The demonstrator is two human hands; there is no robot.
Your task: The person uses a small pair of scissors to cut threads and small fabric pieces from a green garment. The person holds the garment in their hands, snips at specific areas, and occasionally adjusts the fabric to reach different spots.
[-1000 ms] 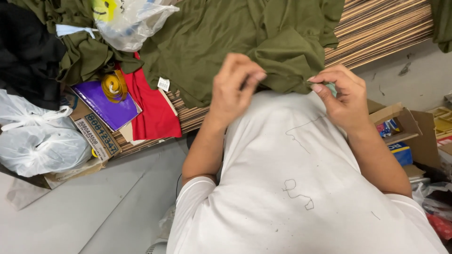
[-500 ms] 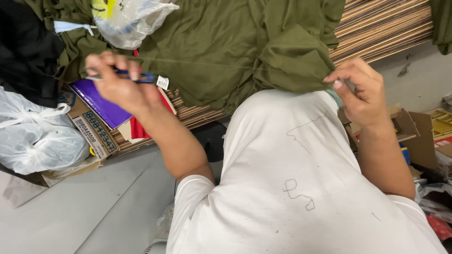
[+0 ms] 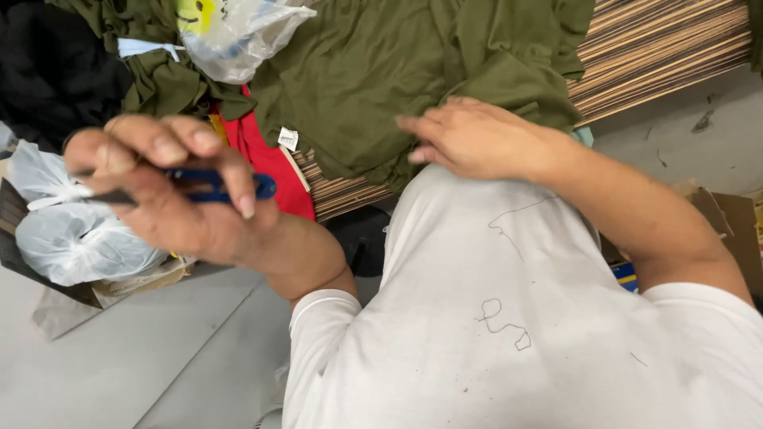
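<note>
Fingers (image 3: pixel 171 151) of our left hand (image 3: pixel 171 199) pinched the blue snips (image 3: pixel 214 187) lying level, points leftward, well apart from our flat, empty right hand (image 3: pixel 477 143) on the olive garment (image 3: pixel 381 71)

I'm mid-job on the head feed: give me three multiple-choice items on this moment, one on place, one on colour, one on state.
1. Where does the right hand rest?
A. on the olive green garment
B. on the grey floor
C. inside the white plastic bag

2. What colour are the handles of the tool, seemingly small scissors, in the left hand?
A. red
B. blue
C. yellow

3. What state is the left hand in?
A. open and flat on the table
B. empty and hanging down
C. raised, fingers closed around the tool

Answers:
1 A, the fingers lie at the edge of the green cloth spread on the striped surface.
2 B, a blue loop shows beside the fingers.
3 C, the hand is lifted above the white plastic bag with the tool gripped.
</note>
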